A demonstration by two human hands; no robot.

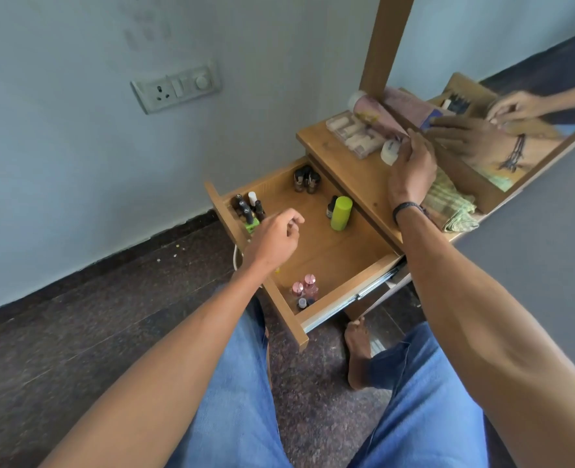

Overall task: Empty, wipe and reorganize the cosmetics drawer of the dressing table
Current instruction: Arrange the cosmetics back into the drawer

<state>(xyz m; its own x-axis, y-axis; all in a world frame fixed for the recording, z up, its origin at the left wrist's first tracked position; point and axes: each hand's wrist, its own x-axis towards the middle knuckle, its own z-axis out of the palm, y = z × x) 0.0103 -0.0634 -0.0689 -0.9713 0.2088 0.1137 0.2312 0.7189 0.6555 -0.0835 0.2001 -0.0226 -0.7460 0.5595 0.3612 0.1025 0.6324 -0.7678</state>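
Drawer (323, 255) open, bottles (248, 211) in corners, middle bare, left hand (272, 239) at front edge

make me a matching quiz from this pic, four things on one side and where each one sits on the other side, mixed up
Things
1. green bottle
2. pink-capped bottles
3. white jar
4. checked cloth

Places
a. on the tabletop, at the fingers of the right hand
b. in the drawer corner nearest the person
c. on the tabletop, beside the right wrist
d. standing in the drawer, close to the tabletop edge

Pairs: 1-d, 2-b, 3-a, 4-c
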